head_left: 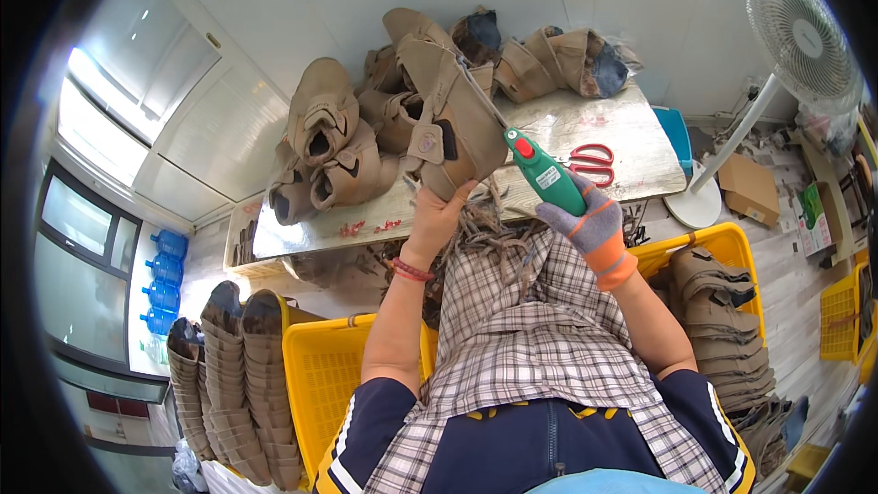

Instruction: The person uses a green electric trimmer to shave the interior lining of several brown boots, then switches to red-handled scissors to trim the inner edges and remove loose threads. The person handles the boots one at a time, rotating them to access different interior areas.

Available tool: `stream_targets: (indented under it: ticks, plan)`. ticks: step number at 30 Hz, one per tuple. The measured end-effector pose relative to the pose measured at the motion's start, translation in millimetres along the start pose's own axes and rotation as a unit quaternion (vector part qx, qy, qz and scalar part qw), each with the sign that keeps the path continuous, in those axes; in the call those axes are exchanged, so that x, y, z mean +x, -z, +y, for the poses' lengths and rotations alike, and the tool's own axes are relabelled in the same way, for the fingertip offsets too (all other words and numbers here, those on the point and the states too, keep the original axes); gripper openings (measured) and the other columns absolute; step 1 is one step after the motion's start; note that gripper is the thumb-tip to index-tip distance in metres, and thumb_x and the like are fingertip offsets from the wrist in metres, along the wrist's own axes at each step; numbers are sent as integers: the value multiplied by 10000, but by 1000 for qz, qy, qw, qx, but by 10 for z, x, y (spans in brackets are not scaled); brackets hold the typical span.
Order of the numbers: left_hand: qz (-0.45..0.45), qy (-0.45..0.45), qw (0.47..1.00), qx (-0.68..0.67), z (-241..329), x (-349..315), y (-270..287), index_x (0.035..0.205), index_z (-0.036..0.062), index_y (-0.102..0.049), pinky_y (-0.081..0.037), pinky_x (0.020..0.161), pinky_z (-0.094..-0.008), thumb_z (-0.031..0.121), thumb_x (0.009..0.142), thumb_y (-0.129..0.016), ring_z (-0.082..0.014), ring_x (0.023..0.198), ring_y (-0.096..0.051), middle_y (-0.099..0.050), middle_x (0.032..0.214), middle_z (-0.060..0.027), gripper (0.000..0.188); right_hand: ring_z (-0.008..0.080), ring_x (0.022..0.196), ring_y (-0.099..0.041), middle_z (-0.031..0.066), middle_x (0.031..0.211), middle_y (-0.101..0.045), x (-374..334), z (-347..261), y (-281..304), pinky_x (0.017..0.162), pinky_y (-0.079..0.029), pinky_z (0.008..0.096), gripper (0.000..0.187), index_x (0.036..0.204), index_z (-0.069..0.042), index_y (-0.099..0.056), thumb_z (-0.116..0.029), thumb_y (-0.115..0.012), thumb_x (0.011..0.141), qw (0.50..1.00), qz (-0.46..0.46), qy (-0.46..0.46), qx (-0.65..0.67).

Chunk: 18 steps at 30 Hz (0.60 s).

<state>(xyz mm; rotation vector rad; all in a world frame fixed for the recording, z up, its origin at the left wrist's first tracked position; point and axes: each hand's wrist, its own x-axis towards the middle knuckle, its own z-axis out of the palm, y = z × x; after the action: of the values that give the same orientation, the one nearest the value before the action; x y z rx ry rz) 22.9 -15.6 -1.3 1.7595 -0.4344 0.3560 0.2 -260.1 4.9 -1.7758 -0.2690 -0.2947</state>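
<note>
Near the frame's centre, the bare left hand point(441, 220) grips the lower edge of a tan shoe upper point(471, 133), which extends above it. Right of centre, the gloved right hand point(594, 224) is clasped round a green handheld tool point(546, 174), whose head points up-left toward the upper's right edge.

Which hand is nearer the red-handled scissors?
Right. Your grey-orange gloved hand, gripping the green handheld tool, is just nearside of the scissors; your bare left hand, holding the tan shoe upper, is farther off, leftward.

Grn/red tool point(543, 167), tan shoe upper point(471, 139), gry/orng glove point(599, 224), plaid apron point(540, 352)
</note>
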Motion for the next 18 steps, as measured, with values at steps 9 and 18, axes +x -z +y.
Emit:
stream_targets:
  ticks: [9,18]
  plan:
    - [-69,-124,948,286,-217,-136,-73,1087,-24,-605,-487,804,-416,-44,776,-591,-391,940,-590,-625,1037,-199,311,117,763,-644,64,867,-689,69,-21,77,680,-518,255,576,1146,-15,-615,-374,-798,733,995,-21,-83,60]
    - [-80,-193,904,373,-283,-312,-189,1119,11,-609,-413,946,-461,-73,692,-599,-401,1096,-509,-579,1146,-190,435,48,562,-525,26,741,-618,103,-116,143,495,-421,198,525,1109,47,-601,-299,-790,763,975,-17,-143,168]
